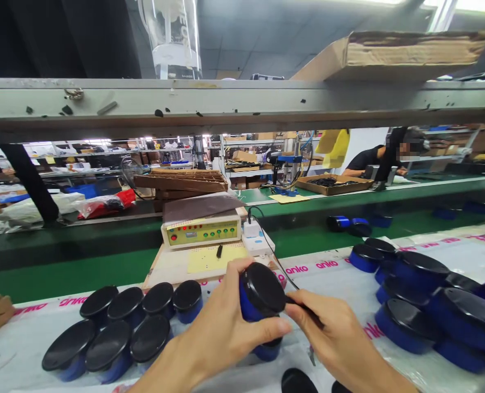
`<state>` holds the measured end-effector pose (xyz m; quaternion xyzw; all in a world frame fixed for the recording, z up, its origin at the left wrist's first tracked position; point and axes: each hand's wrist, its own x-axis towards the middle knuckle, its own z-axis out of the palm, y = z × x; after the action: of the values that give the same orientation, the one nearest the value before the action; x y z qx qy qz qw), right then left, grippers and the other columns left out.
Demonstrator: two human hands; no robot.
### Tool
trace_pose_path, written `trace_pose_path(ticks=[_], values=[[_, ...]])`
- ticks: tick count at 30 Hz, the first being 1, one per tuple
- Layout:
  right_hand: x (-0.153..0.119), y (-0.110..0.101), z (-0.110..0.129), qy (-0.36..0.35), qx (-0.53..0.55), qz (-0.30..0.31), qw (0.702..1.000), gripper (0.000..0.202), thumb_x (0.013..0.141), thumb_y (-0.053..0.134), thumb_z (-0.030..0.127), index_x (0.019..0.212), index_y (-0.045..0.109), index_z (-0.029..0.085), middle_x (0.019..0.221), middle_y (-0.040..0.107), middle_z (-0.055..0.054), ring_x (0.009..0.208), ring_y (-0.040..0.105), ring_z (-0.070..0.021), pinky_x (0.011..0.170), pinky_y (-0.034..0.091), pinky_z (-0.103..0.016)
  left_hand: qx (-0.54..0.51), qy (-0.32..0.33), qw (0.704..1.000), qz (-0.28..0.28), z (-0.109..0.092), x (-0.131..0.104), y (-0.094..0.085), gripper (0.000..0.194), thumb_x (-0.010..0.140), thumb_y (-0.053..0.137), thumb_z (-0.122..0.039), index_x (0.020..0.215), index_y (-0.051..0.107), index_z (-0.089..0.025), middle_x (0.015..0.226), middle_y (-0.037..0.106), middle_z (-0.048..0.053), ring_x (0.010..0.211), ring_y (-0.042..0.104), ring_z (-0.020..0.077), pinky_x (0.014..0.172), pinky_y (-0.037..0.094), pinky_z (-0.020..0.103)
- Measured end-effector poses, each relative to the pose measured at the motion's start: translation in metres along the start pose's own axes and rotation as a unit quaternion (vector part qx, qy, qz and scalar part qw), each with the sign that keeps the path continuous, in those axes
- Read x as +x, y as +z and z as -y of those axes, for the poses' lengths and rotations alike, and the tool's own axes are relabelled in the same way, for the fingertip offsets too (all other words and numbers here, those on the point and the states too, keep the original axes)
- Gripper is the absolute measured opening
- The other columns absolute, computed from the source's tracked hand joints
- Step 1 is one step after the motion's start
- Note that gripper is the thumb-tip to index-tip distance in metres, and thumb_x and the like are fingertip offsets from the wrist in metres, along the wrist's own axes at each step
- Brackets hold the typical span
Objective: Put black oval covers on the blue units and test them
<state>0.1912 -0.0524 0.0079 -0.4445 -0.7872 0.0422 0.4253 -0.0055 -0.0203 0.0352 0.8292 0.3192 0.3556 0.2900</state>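
Observation:
My left hand [215, 327] is closed around a round blue unit with a glossy black top [263, 289], tilted up above the table. In my right hand [334, 327], thumb and fingers pinch the black end of a cable [281, 266] at the unit's right side; whether its tip is inserted cannot be seen. That cable runs back to a white power adapter [251, 229]. Below the held unit, another blue-and-black unit [268, 351] is partly hidden by my left hand. Similar units stand in rows [109, 349] at the left and in a cluster [422, 267] at the right.
Behind my hands sits a tester box [203, 232] with lights and knobs. A green conveyor belt [307, 234] crosses beyond the table, carrying several units. Overhead runs a shelf edge [226, 101] with a cardboard box [406, 52] on top. A co-worker [367, 158] sits at the far right.

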Motion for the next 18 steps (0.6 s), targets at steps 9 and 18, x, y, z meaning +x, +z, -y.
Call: trace_pose_path(ticks=[9, 18], values=[[0.005, 0.006, 0.001, -0.098, 0.023, -0.054, 0.993, 0.015, 0.095, 0.036, 0.018, 0.096, 0.050, 0.021, 0.073, 0.062, -0.001, 0.059, 0.060, -0.0134, 0.052, 0.044, -0.023, 0.344, 0.441, 0.809, -0.184, -0.016, -0.001, -0.002, 0.030, 0.081, 0.057, -0.001, 0.106, 0.058, -0.017, 0.104, 0.039, 0.005, 0.129, 0.035, 0.0280, 0.107, 0.042, 0.047], [0.004, 0.012, 0.001, -0.142, -0.035, -0.085, 0.986, 0.021, 0.094, 0.033, 0.014, 0.109, 0.045, 0.021, 0.073, 0.065, -0.002, 0.060, 0.064, -0.0156, 0.051, 0.047, -0.023, 0.342, 0.440, 0.816, -0.153, -0.013, -0.003, -0.009, 0.025, 0.079, 0.062, -0.007, 0.101, 0.062, -0.018, 0.106, 0.041, 0.004, 0.119, 0.045, 0.0247, 0.105, 0.043, 0.047]])
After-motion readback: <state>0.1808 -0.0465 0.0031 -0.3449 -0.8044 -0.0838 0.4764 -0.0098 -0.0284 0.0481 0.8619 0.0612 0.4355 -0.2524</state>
